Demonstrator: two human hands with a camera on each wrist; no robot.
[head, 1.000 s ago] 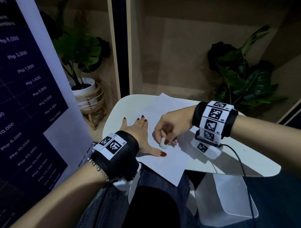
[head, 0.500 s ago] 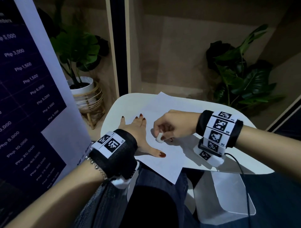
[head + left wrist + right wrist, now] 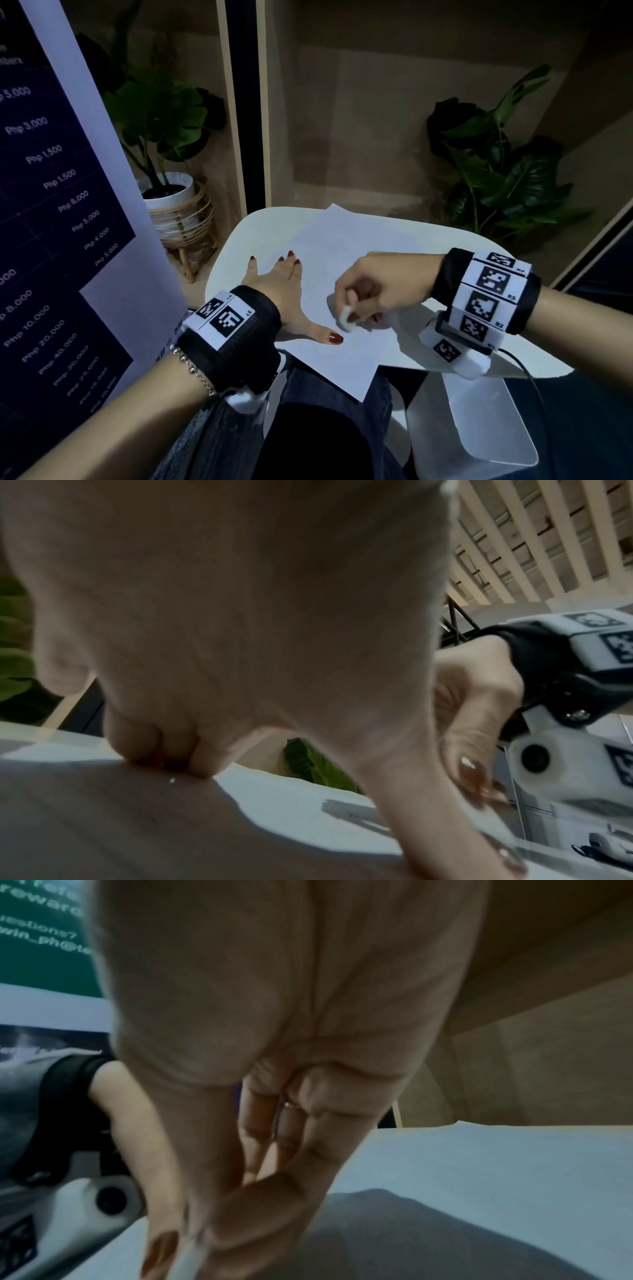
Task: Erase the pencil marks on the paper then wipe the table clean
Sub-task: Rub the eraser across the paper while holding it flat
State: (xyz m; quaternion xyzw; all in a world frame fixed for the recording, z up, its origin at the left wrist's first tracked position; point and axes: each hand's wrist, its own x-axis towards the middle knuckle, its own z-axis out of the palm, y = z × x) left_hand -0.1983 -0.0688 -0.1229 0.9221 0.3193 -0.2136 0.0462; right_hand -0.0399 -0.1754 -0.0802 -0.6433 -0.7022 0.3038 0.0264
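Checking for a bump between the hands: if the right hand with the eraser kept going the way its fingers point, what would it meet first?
Probably the left hand's thumb, just beyond the eraser on the paper; depth is unclear.

A white sheet of paper (image 3: 329,260) lies flat on the small white table (image 3: 455,240), turned at an angle — its far corner points toward the table's far edge and its near corner juts out past the near edge. No pencil marks can be made out on it. A small white eraser (image 3: 346,318), rounded and worn, is tilted with its lower end on the paper near the table's near edge. The table top has rounded corners.
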